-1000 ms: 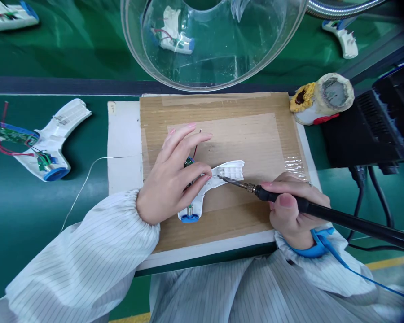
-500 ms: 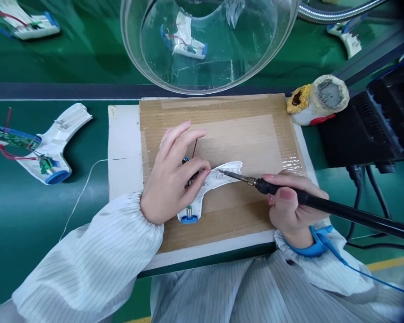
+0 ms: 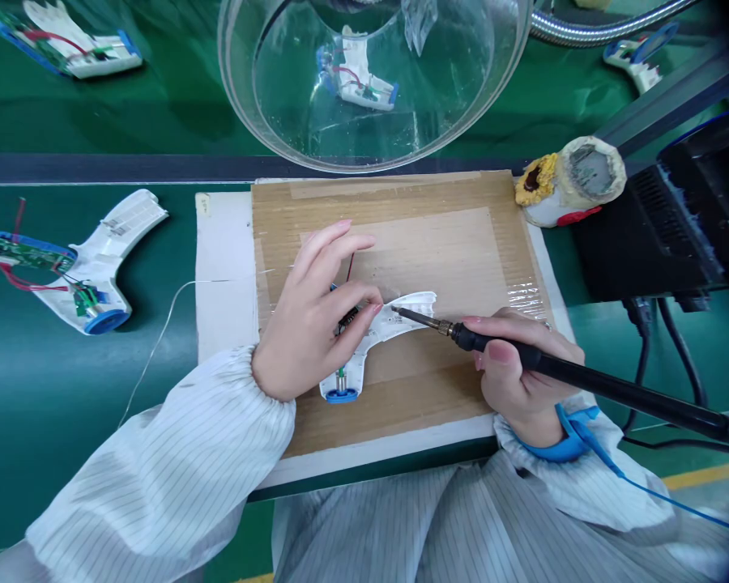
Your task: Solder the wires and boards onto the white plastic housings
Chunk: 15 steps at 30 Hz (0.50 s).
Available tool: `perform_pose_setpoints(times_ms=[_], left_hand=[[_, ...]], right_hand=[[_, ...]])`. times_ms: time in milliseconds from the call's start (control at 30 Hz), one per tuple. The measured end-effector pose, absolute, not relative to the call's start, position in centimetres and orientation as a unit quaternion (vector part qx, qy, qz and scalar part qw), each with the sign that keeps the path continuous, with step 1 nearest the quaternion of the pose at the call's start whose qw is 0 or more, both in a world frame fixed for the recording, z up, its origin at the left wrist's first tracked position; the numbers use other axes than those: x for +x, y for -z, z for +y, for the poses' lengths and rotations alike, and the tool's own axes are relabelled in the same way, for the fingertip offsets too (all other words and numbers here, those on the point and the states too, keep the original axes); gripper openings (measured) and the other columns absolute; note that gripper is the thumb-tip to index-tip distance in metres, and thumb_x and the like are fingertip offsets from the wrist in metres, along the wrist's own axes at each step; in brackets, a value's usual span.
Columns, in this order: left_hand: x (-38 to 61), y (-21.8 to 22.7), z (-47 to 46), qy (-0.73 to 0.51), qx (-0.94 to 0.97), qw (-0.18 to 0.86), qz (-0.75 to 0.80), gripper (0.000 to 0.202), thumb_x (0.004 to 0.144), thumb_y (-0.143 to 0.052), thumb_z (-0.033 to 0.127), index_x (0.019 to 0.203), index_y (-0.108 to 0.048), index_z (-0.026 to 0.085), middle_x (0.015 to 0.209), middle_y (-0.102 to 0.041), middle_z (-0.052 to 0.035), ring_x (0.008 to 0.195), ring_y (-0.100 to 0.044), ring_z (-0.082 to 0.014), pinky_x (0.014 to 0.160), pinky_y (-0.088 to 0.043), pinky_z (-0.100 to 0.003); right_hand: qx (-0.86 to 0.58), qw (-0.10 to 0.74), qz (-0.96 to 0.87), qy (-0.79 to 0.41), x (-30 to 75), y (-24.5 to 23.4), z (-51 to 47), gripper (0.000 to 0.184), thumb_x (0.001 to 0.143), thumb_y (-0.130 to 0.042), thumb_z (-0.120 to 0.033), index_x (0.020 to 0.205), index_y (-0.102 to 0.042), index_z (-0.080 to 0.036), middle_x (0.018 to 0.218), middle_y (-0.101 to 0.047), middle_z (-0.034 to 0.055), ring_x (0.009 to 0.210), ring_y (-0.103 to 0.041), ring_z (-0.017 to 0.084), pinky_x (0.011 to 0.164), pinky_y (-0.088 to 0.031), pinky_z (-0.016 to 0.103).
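While the left hand [image 3: 309, 332] curls half-closed over a white plastic gun-shaped housing [image 3: 394, 328], fingertips pressing it onto a taped cardboard pad [image 3: 437, 219], the right hand [image 3: 522, 372] firmly grips a black-handled soldering iron [image 3: 540, 360], its metal tip just over the housing, contact unclear. The housing lies between the hands, near the pad's lower edge, with bare cardboard open beyond the left fingers and a white strip [image 3: 224, 267] past the pad's left edge.

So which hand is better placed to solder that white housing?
Right, probably: the right hand holds the soldering iron, tip near the white housing, while the left hand steadies it.
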<state>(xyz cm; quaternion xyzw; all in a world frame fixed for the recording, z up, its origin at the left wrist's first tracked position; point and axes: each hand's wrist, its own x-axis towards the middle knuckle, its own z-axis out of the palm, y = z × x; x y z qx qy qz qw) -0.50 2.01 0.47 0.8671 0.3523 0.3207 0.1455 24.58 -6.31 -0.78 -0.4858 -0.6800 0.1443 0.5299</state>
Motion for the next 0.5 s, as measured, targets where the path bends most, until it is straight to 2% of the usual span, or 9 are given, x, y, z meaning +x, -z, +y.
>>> perform_pose_setpoints(times_ms=[100,167,233,300,367,433,500], left_hand=[[-1.9,-1.9,3.6,-0.354,0.82,0.135,0.429,0.011,0.101,-0.062,0.018,0.1,-0.071,0.024,0.131,-0.069,-0.0055,0.127,-0.065,-0.0272,0.114,-0.052,-0.051],[-2.6,-3.0,4.6,-0.372,0.786,0.064,0.489,0.012,0.099,-0.064,0.017,0.102,-0.074,0.023,0.118,-0.072,-0.0038,0.11,-0.069,-0.0231,0.106,-0.055,-0.047],[-2.6,-3.7,5.4,-0.34,0.793,0.056,0.502,0.013,0.099,-0.065,0.022,0.1,-0.078,0.022,0.1,-0.074,-0.002,0.089,-0.069,-0.0191,0.093,-0.057,-0.042],[-1.9,-4.0,5.8,-0.269,0.815,0.162,0.486,0.016,0.098,-0.067,0.028,0.094,-0.081,0.023,0.079,-0.073,0.0016,0.066,-0.064,-0.0142,0.076,-0.057,-0.035],[-1.2,-4.1,6.0,-0.228,0.801,0.295,0.469,0.013,0.094,-0.071,0.028,0.091,-0.082,0.023,0.069,-0.072,0.0035,0.057,-0.061,-0.012,0.064,-0.054,-0.029],[-0.7,-4.3,5.8,-0.244,0.757,0.387,0.467,0.009,0.092,-0.074,0.026,0.092,-0.082,0.021,0.074,-0.076,0.0021,0.056,-0.064,-0.0117,0.056,-0.053,-0.025],[-0.6,-4.8,5.2,-0.273,0.719,0.451,0.453,0.011,0.093,-0.074,0.028,0.095,-0.081,0.02,0.082,-0.079,-0.0001,0.053,-0.065,-0.0116,0.048,-0.051,-0.023]], right_hand=[[-0.484,0.523,-0.687,-0.142,24.6,0.7,-6.3,0.016,0.106,-0.067,-0.035,0.113,-0.08,-0.028,0.078,-0.078,-0.0008,0.057,-0.067,0.014,0.052,-0.054,0.03],[-0.483,0.516,-0.694,-0.139,24.6,0.6,-6.3,0.015,0.106,-0.067,-0.032,0.113,-0.08,-0.028,0.079,-0.079,-0.0004,0.058,-0.067,0.014,0.053,-0.055,0.03],[-0.479,0.512,-0.699,-0.143,24.8,0.5,-6.4,0.014,0.105,-0.068,-0.03,0.113,-0.079,-0.027,0.079,-0.079,-0.0007,0.058,-0.067,0.014,0.055,-0.055,0.029],[-0.477,0.511,-0.699,-0.151,24.9,0.4,-6.5,0.014,0.106,-0.068,-0.033,0.112,-0.079,-0.028,0.079,-0.078,-0.0006,0.059,-0.068,0.015,0.056,-0.056,0.03],[-0.482,0.512,-0.692,-0.163,24.9,0.4,-6.6,0.018,0.106,-0.067,-0.038,0.117,-0.078,-0.029,0.077,-0.078,-0.001,0.062,-0.072,0.017,0.059,-0.058,0.032],[-0.493,0.503,-0.688,-0.177,24.7,0.5,-6.4,0.025,0.107,-0.065,-0.038,0.13,-0.073,-0.031,0.083,-0.081,-0.0006,0.075,-0.079,0.021,0.07,-0.065,0.035],[-0.507,0.469,-0.701,-0.178,24.2,0.7,-6.0,0.033,0.108,-0.063,-0.027,0.14,-0.066,-0.033,0.104,-0.084,0.0004,0.097,-0.082,0.021,0.087,-0.068,0.035]])
